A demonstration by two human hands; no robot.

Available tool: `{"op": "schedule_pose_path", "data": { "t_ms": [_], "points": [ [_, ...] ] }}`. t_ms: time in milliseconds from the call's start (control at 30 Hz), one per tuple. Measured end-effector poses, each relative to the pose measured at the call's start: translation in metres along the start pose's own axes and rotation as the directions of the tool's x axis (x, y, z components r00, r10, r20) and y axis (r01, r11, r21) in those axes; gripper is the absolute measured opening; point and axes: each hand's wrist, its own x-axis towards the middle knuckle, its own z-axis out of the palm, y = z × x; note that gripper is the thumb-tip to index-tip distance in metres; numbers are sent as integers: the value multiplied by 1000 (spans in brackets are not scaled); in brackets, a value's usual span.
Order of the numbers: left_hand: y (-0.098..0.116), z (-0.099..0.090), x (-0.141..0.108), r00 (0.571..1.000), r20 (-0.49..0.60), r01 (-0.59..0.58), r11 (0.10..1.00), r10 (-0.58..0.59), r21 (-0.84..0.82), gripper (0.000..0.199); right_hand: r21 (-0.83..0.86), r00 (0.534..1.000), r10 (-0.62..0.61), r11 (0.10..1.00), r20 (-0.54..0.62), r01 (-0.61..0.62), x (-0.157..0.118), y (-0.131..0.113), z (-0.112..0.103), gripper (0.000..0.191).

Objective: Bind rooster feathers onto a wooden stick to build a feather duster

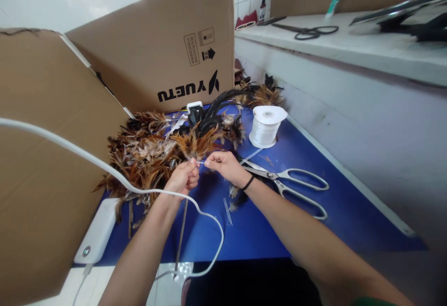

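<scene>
My left hand (pixel 183 178) is closed on the base of a bunch of brown and black feathers (pixel 197 142). A thin stick (pixel 181 236) hangs down below that hand, seemingly part of the bunch. Close on its right, my right hand (pixel 223 164) pinches a short stretch of narrow white ribbon (pixel 200 162), drawn out sideways from the left fingers. Behind my right wrist lie large metal scissors (pixel 279 175), their blades partly hidden. A white spool of ribbon (pixel 268 128) stands upright beyond them. The exact wrapping under my left fingers is hidden.
A heap of feathers (pixel 139 157) lies at the left on the blue table (pixel 258 236). Cardboard boxes (pixel 146 31) wall the back and left. A white cable (pixel 104 166) loops over my left forearm, near a power bank (pixel 98 231). Black scissors (pixel 307 31) lie on the right ledge.
</scene>
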Motion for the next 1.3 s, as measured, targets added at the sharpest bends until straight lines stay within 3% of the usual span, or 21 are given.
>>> {"op": "schedule_pose_path", "data": {
  "t_ms": [267, 467, 600, 700, 867, 933, 1033, 1100, 1200, 1300],
  "points": [
    [3, 3, 1, 1000, 17, -18, 1000, 19, -16, 30, 58, 1000, 6, 998, -10, -6, 0, 4, -1, 26],
    [19, 2, 2, 1000, 6, -12, 998, 12, 57, 29, -128, 995, -94, 987, 24, 96, 0, 3, -25, 24],
    [38, -3, 0, 996, -50, -64, 994, 69, 94, 27, -439, 965, -263, 869, -16, 229, -5, 0, -39, 21],
    [54, -5, 0, 991, -63, -108, 987, 116, 119, 25, -617, 887, -460, 708, -34, 343, -18, -7, -38, 23],
    [77, -6, 4, 985, -88, -129, 969, 150, 211, 26, -753, 791, -610, 502, 39, 424, -52, -29, -21, 25],
    [84, -6, 5, 982, -104, -130, 962, 158, 242, 25, -729, 773, -614, 455, 158, 511, -58, -33, -8, 23],
    [92, -5, 5, 976, -136, -132, 956, 172, 264, 26, -601, 729, -495, 424, 472, 678, -48, -29, 20, 22],
    [95, -3, 4, 972, -146, -137, 951, 182, 277, 26, -583, 697, -371, 383, 614, 717, -33, -20, 41, 20],
    [97, 1, 0, 972, -136, -142, 943, 189, 301, 26, -616, 683, -266, 296, 680, 729, -8, -5, 68, 19],
    [94, 2, -2, 976, -122, -137, 945, 180, 298, 26, -646, 682, -252, 219, 686, 731, 7, 5, 76, 20]
  ]
}}
